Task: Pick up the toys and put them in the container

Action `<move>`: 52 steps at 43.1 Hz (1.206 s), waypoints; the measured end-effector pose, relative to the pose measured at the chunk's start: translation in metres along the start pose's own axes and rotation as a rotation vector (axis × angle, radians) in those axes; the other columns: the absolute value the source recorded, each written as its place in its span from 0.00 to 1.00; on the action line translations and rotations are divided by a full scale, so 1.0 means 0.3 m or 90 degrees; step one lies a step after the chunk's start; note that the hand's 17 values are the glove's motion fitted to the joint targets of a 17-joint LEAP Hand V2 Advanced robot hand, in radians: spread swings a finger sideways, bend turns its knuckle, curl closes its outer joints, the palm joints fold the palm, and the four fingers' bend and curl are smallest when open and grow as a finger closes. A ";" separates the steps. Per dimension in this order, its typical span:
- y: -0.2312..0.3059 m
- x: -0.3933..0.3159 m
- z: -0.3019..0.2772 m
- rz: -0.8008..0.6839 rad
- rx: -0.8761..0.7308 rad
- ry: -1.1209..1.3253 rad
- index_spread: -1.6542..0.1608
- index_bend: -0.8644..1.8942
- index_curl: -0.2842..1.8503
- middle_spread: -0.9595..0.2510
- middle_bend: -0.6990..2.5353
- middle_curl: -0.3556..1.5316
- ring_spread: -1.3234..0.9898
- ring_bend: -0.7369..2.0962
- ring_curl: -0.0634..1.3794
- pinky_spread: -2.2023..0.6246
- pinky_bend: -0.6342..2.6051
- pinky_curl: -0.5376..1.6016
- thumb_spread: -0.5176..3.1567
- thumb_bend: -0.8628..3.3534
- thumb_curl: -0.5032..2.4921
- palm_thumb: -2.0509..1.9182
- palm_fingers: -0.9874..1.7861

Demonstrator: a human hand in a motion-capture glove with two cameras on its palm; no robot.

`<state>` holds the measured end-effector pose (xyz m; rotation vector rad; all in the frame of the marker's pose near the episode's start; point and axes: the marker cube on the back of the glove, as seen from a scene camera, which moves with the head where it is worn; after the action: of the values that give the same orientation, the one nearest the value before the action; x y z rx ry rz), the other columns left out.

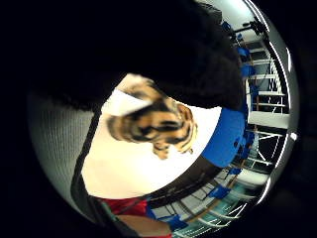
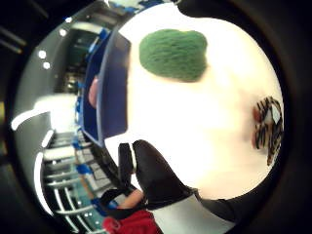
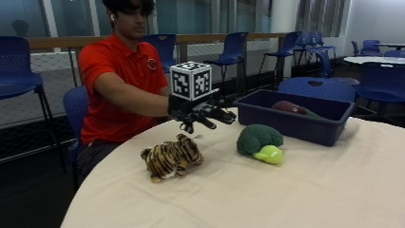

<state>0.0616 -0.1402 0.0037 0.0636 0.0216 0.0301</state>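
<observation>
The round table (image 3: 303, 190) spread out below the gloved right hand (image 3: 201, 114), which hovered above it with fingers extended and relaxed, holding nothing. Beyond the fingertips sat the blue container (image 3: 297, 124), already holding a dark reddish toy (image 3: 290, 107) that its wall partly hid. The green plush broccoli (image 3: 259, 143) lay just short of the container, ahead of the hand. The tiger toy (image 3: 172, 157) lay almost directly under the palm, probably the next pick, since it filled the little-finger camera. The other hand was out of sight.
</observation>
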 end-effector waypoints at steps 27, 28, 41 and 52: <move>0.072 0.447 0.175 0.157 -0.089 -0.002 0.70 0.37 0.30 0.73 0.25 0.30 0.60 0.31 0.12 0.83 0.53 0.42 0.40 0.18 0.24 0.49 0.30; 0.070 0.448 0.184 0.158 -0.091 -0.008 0.70 0.37 0.30 0.73 0.25 0.30 0.60 0.31 0.12 0.83 0.54 0.42 0.40 0.18 0.24 0.49 0.30; 0.042 0.427 0.217 0.169 -0.059 0.028 0.68 0.39 0.30 0.70 0.27 0.29 0.55 0.47 0.19 0.78 0.53 0.41 0.44 0.20 0.25 0.52 0.46; 0.050 0.424 0.202 0.095 0.064 0.107 0.68 0.36 0.30 0.58 0.35 0.34 0.44 0.57 0.25 0.71 0.49 0.39 0.49 0.24 0.29 0.59 0.63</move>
<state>0.1898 -0.1251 0.0625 0.1629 0.1863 0.1841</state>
